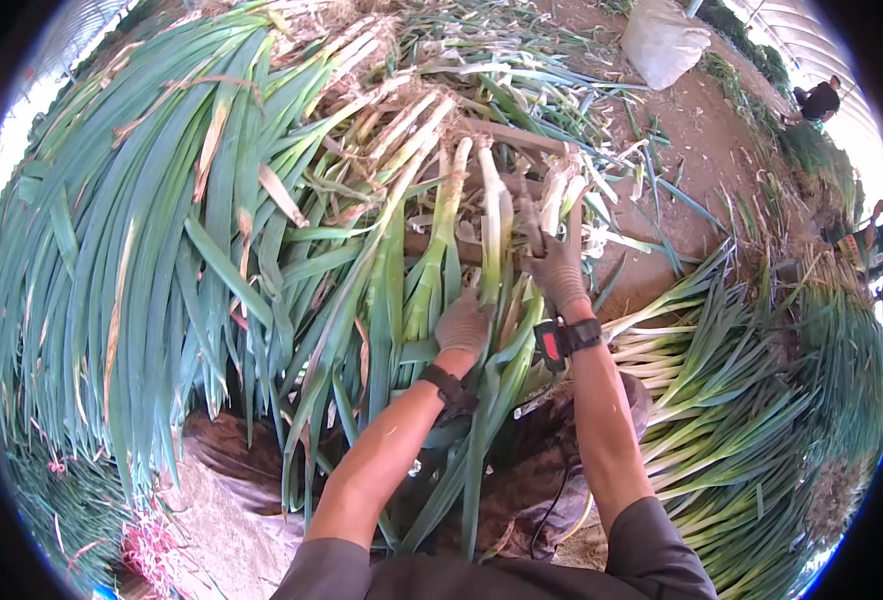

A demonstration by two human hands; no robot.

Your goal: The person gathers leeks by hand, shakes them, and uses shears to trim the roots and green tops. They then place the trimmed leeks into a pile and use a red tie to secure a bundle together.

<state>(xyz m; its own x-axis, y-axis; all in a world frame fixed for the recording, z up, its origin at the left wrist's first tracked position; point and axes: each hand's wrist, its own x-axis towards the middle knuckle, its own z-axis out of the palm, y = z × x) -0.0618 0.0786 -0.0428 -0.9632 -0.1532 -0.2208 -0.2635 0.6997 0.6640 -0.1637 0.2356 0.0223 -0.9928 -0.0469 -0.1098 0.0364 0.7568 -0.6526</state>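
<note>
My left hand [464,326], in a grey-tan glove, is closed round the lower stalk of a long green onion [491,215]. The onion's pale root end points away from me and its green leaves hang down over my lap. My right hand [557,272], gloved too, is just right of that stalk. Its fingers are bent together, and what they hold, if anything, is too blurred to make out. Beyond it, whitish onion stalks [559,190] lean by a wooden bar [575,225]. Other green onions [445,215] lie left of the held one.
A large heap of green onions [151,200] covers the left side. Bare-stalked green onions [721,410] lie in a pile at the right. Leaf scraps [521,75] litter the ground ahead. A white sack [665,45] stands at the back, and another person [819,100] is far right.
</note>
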